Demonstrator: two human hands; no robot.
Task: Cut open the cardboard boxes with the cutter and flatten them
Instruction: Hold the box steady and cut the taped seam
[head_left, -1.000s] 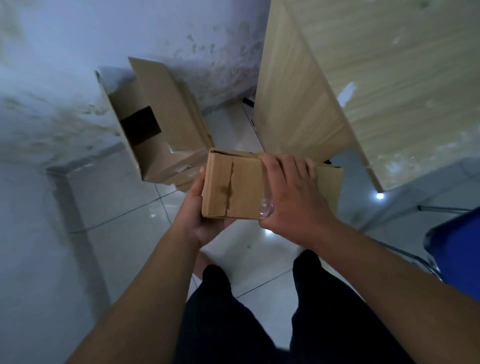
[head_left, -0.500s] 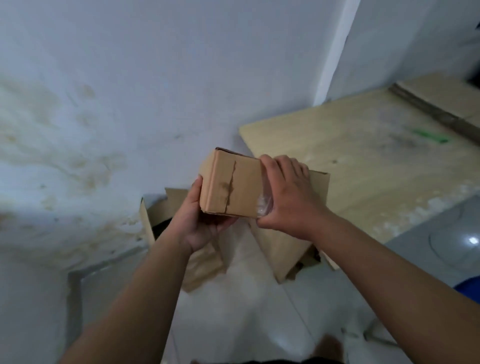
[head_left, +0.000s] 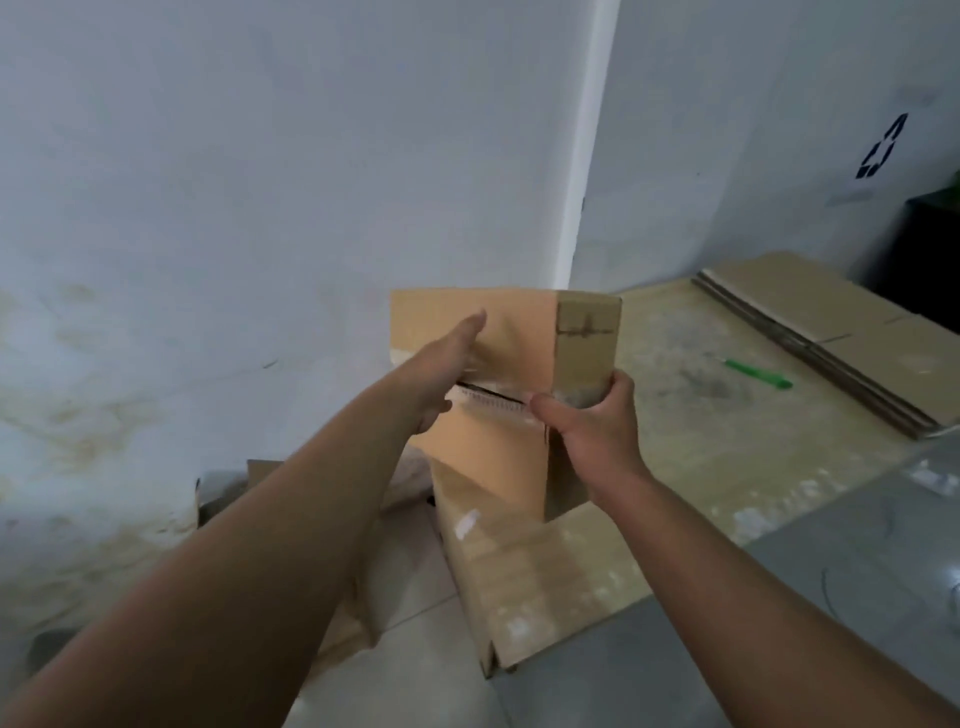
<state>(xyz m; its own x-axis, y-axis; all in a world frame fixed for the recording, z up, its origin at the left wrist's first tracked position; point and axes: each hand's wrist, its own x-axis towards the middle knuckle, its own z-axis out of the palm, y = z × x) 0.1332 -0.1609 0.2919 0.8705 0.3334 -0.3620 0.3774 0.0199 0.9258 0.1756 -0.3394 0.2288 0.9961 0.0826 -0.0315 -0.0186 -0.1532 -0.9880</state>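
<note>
A brown cardboard box (head_left: 498, 343) stands on end in front of me, above the wooden table's near corner. My right hand (head_left: 592, 415) grips its lower right corner, thumb on the broad face over a taped seam with a white label. My left hand (head_left: 447, 364) lies flat against the broad face with straight fingers. A green cutter (head_left: 758, 375) lies on the table (head_left: 701, 447) to the right, apart from both hands.
A stack of flattened cardboard (head_left: 826, 338) lies along the table's far right edge. Another open box (head_left: 270, 473) sits low on the tiled floor by the stained wall. A dark cabinet (head_left: 930, 249) stands at the right.
The box has been turned from lying sideways to standing on end and moved over the table. My left hand shifted from under its end to flat on the broad face; my view rose.
</note>
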